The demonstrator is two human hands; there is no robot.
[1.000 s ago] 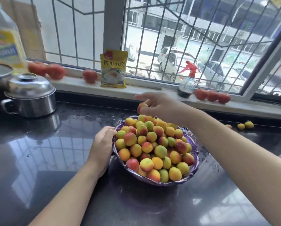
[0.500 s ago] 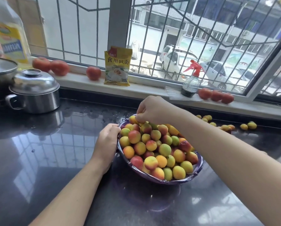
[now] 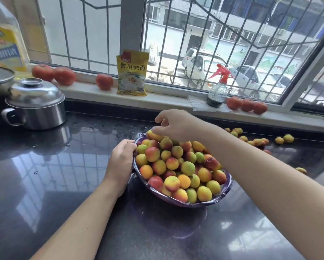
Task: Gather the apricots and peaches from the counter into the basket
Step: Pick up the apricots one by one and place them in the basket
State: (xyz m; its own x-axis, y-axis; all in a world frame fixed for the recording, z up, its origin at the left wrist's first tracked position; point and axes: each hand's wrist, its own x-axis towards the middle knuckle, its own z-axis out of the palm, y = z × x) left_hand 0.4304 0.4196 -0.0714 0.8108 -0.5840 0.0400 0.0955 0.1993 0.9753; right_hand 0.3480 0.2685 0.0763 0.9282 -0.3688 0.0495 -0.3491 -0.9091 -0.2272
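Glossy black counter [image 3: 54, 184] bears basket [image 3: 225, 190], pot [image 3: 37, 107], loose fruit [image 3: 259, 142].

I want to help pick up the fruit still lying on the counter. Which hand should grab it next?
The right hand. It hovers free above the basket, and the loose fruit lies on its side. The left hand is holding the basket's rim.

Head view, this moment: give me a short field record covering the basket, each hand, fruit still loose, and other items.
basket: purple basket on the dark counter, heaped with apricots and peaches
left hand: left hand grips the basket's left rim
right hand: right hand over the far edge of the pile, fingers relaxed, fingertips at the top fruit, nothing gripped
loose fruit: loose fruit lies on the counter to the right, near the sill
other items: steel pot, yellow packet, spray bottle, tomatoes on the sill
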